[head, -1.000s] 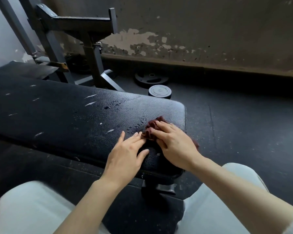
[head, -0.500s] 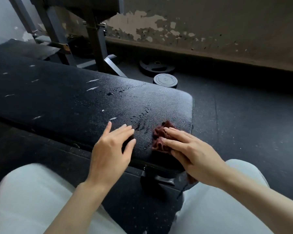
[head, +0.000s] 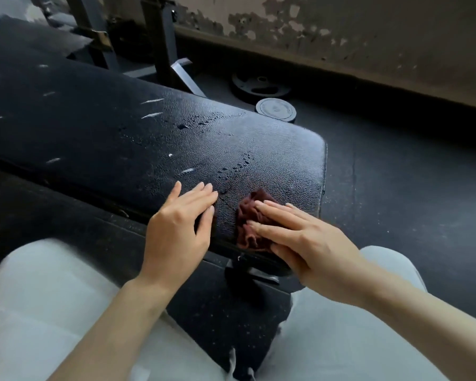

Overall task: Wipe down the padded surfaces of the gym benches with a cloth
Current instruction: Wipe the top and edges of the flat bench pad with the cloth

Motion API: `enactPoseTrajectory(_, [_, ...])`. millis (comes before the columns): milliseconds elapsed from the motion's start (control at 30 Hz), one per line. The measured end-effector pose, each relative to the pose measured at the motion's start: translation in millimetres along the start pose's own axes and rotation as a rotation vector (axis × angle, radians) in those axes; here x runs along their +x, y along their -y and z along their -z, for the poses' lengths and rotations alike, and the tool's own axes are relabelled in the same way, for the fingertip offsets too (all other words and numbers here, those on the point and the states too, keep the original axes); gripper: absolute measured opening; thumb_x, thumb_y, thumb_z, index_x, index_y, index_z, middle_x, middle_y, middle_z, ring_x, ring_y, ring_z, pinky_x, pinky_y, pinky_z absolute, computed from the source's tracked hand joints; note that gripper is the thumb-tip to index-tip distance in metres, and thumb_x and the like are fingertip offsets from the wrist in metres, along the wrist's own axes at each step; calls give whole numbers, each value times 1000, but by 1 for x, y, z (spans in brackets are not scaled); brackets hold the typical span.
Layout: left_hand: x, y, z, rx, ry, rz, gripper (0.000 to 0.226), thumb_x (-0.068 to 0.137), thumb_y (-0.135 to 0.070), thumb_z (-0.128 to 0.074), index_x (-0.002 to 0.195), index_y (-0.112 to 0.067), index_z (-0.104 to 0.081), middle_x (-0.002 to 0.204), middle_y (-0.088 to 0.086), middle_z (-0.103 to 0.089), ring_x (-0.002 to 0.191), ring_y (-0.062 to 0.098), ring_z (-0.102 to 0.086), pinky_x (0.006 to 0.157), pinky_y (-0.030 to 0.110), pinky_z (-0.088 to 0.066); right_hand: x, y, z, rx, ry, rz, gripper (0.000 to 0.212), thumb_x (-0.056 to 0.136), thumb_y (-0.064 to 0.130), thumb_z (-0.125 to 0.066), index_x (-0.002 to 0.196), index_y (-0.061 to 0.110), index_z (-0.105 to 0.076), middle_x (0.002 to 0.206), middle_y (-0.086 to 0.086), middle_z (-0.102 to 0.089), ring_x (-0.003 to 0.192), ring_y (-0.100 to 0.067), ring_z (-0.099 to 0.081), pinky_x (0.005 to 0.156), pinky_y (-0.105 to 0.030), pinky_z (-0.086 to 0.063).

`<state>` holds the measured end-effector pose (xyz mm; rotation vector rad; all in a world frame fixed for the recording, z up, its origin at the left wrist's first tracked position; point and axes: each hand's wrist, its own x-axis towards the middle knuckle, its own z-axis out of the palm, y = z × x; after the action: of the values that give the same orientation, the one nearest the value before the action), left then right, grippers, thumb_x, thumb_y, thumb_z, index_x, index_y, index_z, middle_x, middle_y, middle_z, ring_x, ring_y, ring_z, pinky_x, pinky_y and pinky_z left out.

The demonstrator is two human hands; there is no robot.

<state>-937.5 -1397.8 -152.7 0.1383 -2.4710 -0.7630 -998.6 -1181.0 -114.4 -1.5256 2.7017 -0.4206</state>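
1. Dark red cloth: bunched into a wad at the near edge of the black padded desk, close to its rounded end corner; partly draped over the edge, likely so both the top and the rolled side get rubbed.
2. Right hand: laid flat over the cloth, fingers straight and spread, pressing rather than clutching; probably spreads pressure so the wad drags across the textured vinyl without slipping out.
3. Left hand: just beside the cloth, apart from it, fingers relaxed and extended, resting lightly on the padding's near edge and holding nothing; seemingly there for balance or to steady the pad during rubbing.
4. Droplets: scattered dark beads on the padding beyond the cloth, more further up; suggests moisture not yet wiped, so plenty of surface left.
5. White scuffs or tears: dotted along the padding toward the far left; unlikely to come off with a cloth.
6. Light trousers: knees on either side of the desk's end, placing the body square to the work.
7. Beyond: two weight plates lying on the dark floor, a metal frame behind, and a peeling wall.
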Motion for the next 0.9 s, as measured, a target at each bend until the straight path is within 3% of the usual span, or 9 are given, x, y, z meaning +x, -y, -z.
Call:
enactPoseTrajectory(167, [3,1,2,-35,-17,-2,27,87,-10,-56,107,-7,-74,116,4,-69,114,11,-62,110,26,-35,-9,1,0,-9,-39,-19,43,97,29,-35,132,26,-59,147,-1,-46,139,-17,-38,115,-36,-32])
enactPoseTrajectory(267, [3,3,2,-23,-4,-11,30,88,-6,-53,111,-6,-72,119,4,-68,116,14,-61,110,28,-36,27,10,-10,-9,-30,14,45,95,30,-35,133,24,-58,146,-5,-47,137,-22,-42,112,-43,-36])
enactPoseTrajectory(400, [5,6,1,26,-34,36,44,84,5,-43,123,-1,-64,129,9,-62,122,20,-57,114,28,-30,71,14,-21,-7,9,4,51,93,33,-31,137,24,-55,148,-8,-45,138,-26,-41,115,-42,-32])
enactPoseTrajectory(667, [6,12,6,-53,-74,-16,35,89,5,-45,114,0,-69,123,8,-66,121,17,-58,112,37,-35,17,4,-6,22,63,103,45,101,37,-31,142,33,-47,155,5,-34,145,-13,-27,119,-36,-21])
enactPoseTrajectory(900, [4,24,14,30,-93,69,36,88,5,-45,114,-2,-69,121,9,-67,119,21,-59,115,39,-30,94,-22,-6,-20,83,-127,54,94,48,-24,147,41,-31,160,10,-17,148,-8,-9,122,-34,-3])
